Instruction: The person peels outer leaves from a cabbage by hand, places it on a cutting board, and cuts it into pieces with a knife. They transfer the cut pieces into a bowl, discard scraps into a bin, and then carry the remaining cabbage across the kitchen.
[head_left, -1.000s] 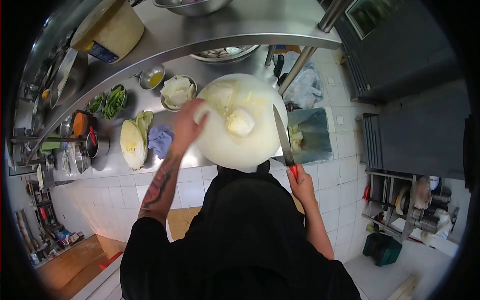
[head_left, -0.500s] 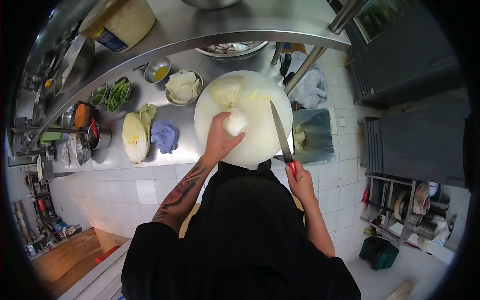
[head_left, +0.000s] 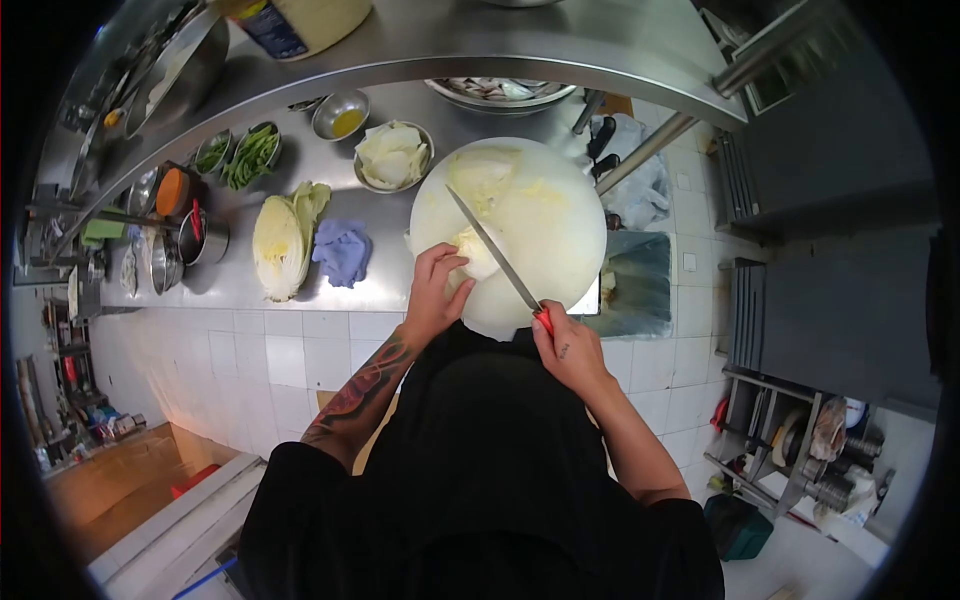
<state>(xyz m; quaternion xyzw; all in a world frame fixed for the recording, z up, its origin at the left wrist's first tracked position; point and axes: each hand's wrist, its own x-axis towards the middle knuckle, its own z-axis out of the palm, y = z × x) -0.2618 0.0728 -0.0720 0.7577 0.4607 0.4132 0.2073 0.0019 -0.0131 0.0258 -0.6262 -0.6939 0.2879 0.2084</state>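
On the round white cutting board (head_left: 560,235) lies a pale cabbage piece (head_left: 478,252). My left hand (head_left: 435,290) grips that piece from its near left side. My right hand (head_left: 565,345) holds a knife (head_left: 492,250) by its red handle; the blade runs diagonally up-left across the cabbage piece. More cut cabbage (head_left: 490,170) lies at the far side of the board.
Left of the board on the steel counter are a halved cabbage (head_left: 278,245), a purple cloth (head_left: 343,252), a bowl of cabbage leaves (head_left: 392,157), small bowls of green vegetables (head_left: 250,152) and sauce (head_left: 345,120). A steel shelf (head_left: 520,40) hangs overhead. A bin (head_left: 630,280) sits right of the board.
The knife swung from pointing straight up at the board's right to lying diagonally over the cabbage piece. My left hand stayed gripping the piece. The view shifted slightly.
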